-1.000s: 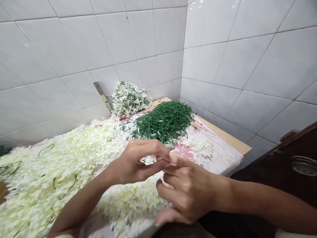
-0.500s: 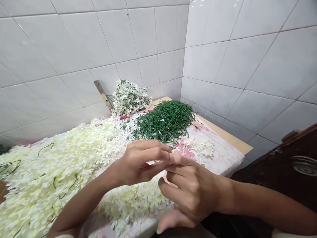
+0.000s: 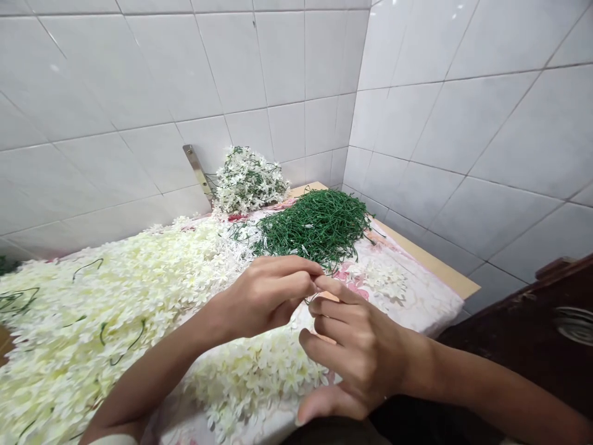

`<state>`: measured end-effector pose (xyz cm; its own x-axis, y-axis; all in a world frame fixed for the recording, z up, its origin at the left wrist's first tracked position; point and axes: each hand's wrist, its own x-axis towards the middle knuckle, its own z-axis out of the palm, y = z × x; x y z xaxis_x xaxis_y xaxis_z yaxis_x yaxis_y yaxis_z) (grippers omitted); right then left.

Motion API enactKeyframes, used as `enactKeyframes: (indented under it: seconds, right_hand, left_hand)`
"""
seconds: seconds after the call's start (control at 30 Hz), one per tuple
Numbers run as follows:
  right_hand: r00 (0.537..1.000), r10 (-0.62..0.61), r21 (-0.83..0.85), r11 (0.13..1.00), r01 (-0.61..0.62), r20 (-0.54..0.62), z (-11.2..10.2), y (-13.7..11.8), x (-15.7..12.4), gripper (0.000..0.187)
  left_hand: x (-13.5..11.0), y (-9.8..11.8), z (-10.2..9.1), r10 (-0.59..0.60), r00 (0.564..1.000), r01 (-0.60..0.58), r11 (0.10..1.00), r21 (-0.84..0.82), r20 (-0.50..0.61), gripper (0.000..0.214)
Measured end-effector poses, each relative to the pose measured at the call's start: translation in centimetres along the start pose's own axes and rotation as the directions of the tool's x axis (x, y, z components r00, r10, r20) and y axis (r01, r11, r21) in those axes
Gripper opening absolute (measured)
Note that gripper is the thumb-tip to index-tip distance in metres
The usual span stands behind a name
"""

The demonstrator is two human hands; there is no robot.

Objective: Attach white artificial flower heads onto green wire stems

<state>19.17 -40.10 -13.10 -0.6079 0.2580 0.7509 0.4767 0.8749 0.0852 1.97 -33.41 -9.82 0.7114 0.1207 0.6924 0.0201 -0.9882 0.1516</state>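
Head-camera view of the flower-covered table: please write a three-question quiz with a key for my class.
1. True or false: the pile of green stems lies on the patterned cloth.
2. What lies below the left hand? A) white artificial flowers B) a metal bracket C) bare tiles
3. Fill in the blank: the walls are covered with white ____.

Key: 1 true; 2 A; 3 tiles.

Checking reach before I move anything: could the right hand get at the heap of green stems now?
Probably yes: the right hand sits just short of the heap of green stems, with only floral cloth between; the left hand is beside that path.
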Motion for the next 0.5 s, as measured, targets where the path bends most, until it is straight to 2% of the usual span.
enactKeyframes:
  seconds: [0.13, 0.27, 0.4, 0.5]
  right_hand:
    - [0.998, 0.042, 0.010, 0.999, -0.042, 0.046, 0.3, 0.2, -0.3, 0.066]
    - [0.998, 0.041, 0.041, 0.998, -0.043, 0.051, 0.9, 0.5, -0.9, 0.066]
    - [0.996, 0.059, 0.102, 0.993, -0.065, 0.062, 1.5, 0.8, -1.8, 0.065]
    - [0.995, 0.074, 0.114, 0.990, -0.081, 0.062, 1.6, 1.0, -2.3, 0.065]
  left_hand:
    - [0.4, -0.1, -0.1, -0.041, 0.992, 0.039, 0.999, 0.023, 0.116, 0.024]
    - [0.6, -0.3, 0.0, -0.067, 0.991, 0.057, 0.994, 0.090, 0.117, 0.016]
    - [0.1, -1.2, 0.7, -0.082, 0.983, 0.069, 0.994, 0.084, 0.164, 0.016]
    - [-0.2, -1.8, 1.1, -0.073, 0.987, 0.064, 0.996, 0.067, 0.142, 0.015]
